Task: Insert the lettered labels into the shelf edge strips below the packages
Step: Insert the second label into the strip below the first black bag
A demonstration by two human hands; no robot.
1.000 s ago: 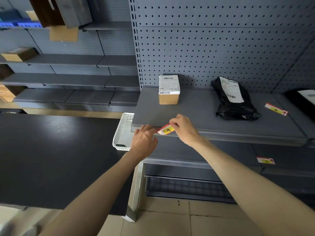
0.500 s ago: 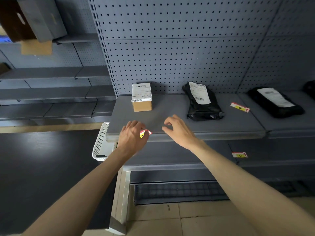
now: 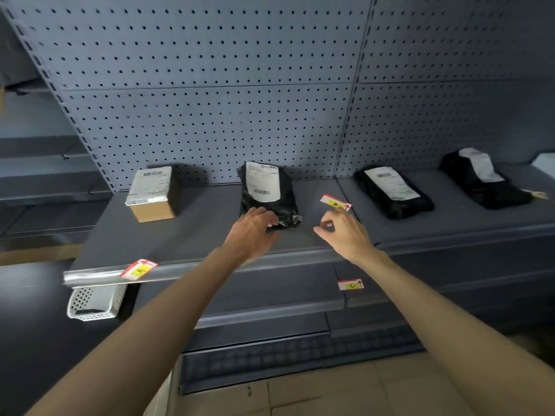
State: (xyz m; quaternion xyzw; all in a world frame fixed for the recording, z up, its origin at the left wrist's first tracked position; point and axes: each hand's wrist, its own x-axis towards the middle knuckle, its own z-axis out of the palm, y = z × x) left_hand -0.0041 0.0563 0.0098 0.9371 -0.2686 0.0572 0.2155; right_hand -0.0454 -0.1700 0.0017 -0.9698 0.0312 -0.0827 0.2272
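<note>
A red-and-yellow lettered label (image 3: 138,269) sits tilted in the shelf edge strip (image 3: 99,274) below the cardboard box (image 3: 152,193). A second label (image 3: 335,202) lies loose on the shelf, right of a black mailer bag (image 3: 267,193). My right hand (image 3: 345,229) hovers just in front of that loose label, fingers curled and apart, holding nothing. My left hand (image 3: 253,232) is spread over the shelf at the front edge of the black mailer bag. A third label (image 3: 350,284) sits on the lower shelf's edge. Two more black bags (image 3: 393,192) (image 3: 483,178) lie further right.
A white perforated basket (image 3: 96,300) stands under the shelf's left end. Grey pegboard (image 3: 210,100) backs the shelf. Another label's tip (image 3: 537,194) shows at the far right by the last bag. Tiled floor (image 3: 315,394) lies below.
Both hands have let go of the label in the edge strip and moved right and up over the shelf. The view has shifted right, showing more bags.
</note>
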